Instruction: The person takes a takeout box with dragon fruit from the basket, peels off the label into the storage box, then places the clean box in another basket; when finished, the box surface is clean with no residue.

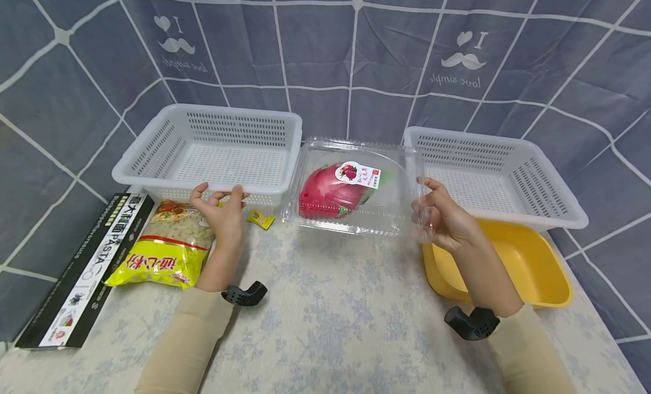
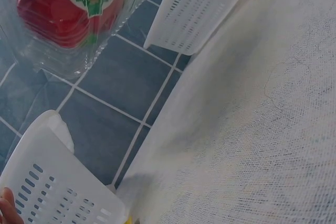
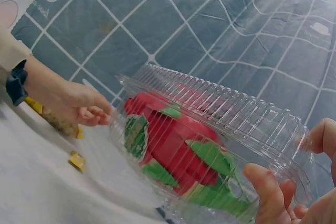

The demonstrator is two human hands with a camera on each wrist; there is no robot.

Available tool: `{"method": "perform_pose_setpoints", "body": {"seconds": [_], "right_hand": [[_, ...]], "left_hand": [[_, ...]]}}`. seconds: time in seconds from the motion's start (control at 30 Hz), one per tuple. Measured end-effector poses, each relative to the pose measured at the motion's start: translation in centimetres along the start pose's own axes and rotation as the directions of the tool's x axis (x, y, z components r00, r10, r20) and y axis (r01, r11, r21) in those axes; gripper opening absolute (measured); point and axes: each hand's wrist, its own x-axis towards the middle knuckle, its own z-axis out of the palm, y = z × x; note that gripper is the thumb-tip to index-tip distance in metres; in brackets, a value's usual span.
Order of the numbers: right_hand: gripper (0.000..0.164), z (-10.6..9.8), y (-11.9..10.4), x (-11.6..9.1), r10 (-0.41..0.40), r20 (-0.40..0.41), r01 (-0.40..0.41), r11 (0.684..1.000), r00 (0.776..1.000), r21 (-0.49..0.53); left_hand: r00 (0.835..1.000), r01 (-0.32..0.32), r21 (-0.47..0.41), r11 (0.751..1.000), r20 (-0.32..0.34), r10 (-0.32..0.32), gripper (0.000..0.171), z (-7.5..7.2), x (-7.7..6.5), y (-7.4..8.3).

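The right hand pinches the right end of the clear box, raised between the left basket and right basket, its long axis running leftward from those fingers. The left hand, farther off, is by the left basket's near rim, its underside hidden; gripping or merely touching, I can't tell.

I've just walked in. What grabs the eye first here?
Probably the red fruit in a clear plastic box, which the right hand holds between the left basket and the right basket. Next, the orange-yellow tub in front of the right basket, then the bright yellow bag beside the left hand.
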Motion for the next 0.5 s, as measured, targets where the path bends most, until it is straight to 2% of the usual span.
{"method": "perform_pose_setpoints", "body": {"seconds": [0.33,0.5], "right_hand": [[0.046,-0.3,1.5,-1.7,0.008,0.044,-0.009,1.000,0.999,0.027],[0.048,-0.5,2.3,-2.2,0.021,0.052,-0.022,1.000,0.998,0.009]], "left_hand": [[1.000,-0.003,0.018,1.000,-0.007,0.003,0.055,0.0,0.1,-0.1],[1.000,0.001,0.030,1.000,-0.006,-0.001,0.055,-0.1,0.2,-0.1]]}}
